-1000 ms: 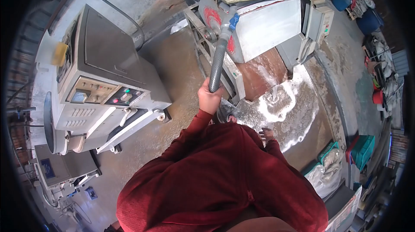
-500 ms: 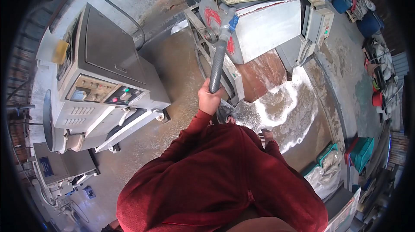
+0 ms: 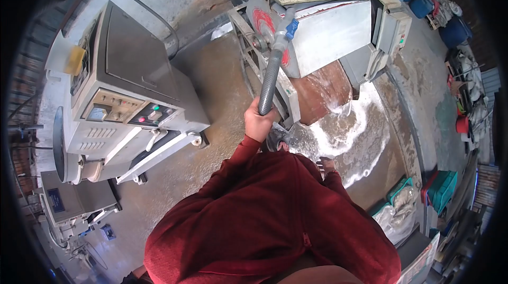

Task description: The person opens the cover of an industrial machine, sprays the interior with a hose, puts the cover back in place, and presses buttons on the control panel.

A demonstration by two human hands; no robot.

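Observation:
My left hand is wrapped round the lower end of a grey ribbed hose. The hose runs up to a pipe fitting with a blue valve handle, beside a white box-shaped machine with red rings on its side. Low at my right side, my right hand hangs over the wet floor with its fingers apart and nothing visible in them. Water runs down a reddish-brown sloped surface under the machine and spreads as white foam on the floor.
A grey cabinet machine with a control panel stands on the left, with a smaller grey unit below it. Green crates and a clear bag lie at the lower right. Blue containers are at the upper right.
The view has shifted very slightly. Foam and water on the floor have changed shape a little. My left hand keeps its hold on the hose.

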